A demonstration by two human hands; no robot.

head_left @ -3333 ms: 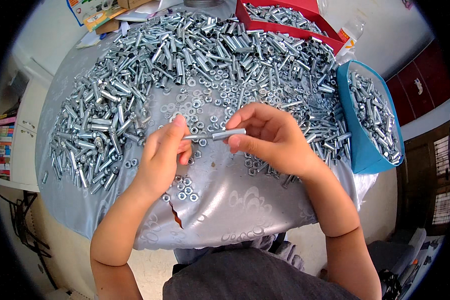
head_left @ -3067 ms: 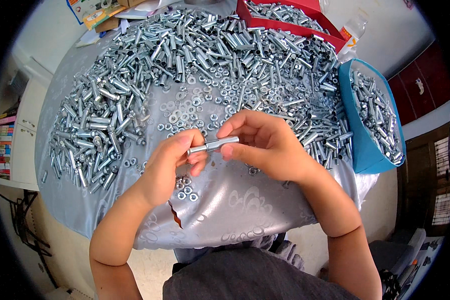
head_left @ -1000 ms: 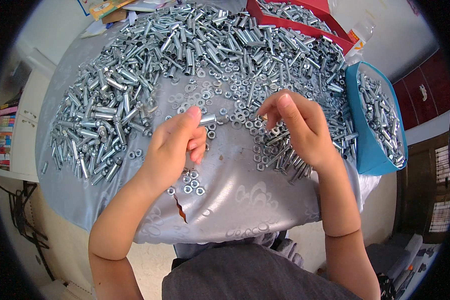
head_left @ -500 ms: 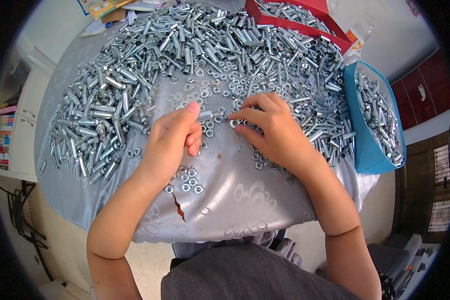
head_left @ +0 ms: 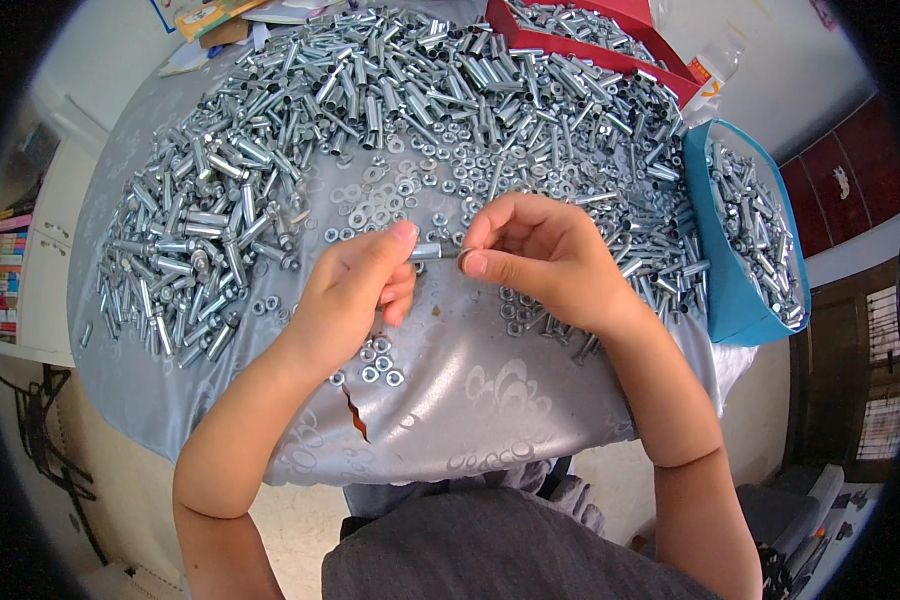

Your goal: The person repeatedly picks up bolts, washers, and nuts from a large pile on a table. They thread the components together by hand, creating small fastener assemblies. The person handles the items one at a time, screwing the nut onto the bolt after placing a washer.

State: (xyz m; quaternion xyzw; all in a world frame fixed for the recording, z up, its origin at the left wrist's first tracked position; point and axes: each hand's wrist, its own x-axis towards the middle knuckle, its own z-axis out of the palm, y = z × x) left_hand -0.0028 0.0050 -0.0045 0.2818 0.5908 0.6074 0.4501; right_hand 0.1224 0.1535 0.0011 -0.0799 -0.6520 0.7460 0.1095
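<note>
My left hand (head_left: 350, 290) is closed round one end of a silvery sleeve anchor bolt (head_left: 428, 251), which points right, about level. At the bolt's right end my right hand (head_left: 550, 260) pinches a small flat washer (head_left: 464, 258) between thumb and forefinger, on edge at the tip. Whether the washer is around the tip or only touching it, I cannot tell. Loose washers (head_left: 370, 207) lie just beyond my hands. Several hex nuts (head_left: 382, 363) sit beside my left wrist, and more nuts (head_left: 515, 312) lie under my right hand.
Metal sleeves (head_left: 370, 90) are heaped across the table's far side, with assembled anchors (head_left: 195, 235) at left and bolts (head_left: 660, 270) at right. A blue bin (head_left: 735, 300) and a red box (head_left: 610, 62) hold more. The grey tablecloth (head_left: 440, 420) has a tear near the front.
My right hand has lifted a washer off the loose parts and turned it to the bolt's end. My left hand has shifted slightly right and nearer with the bolt.
</note>
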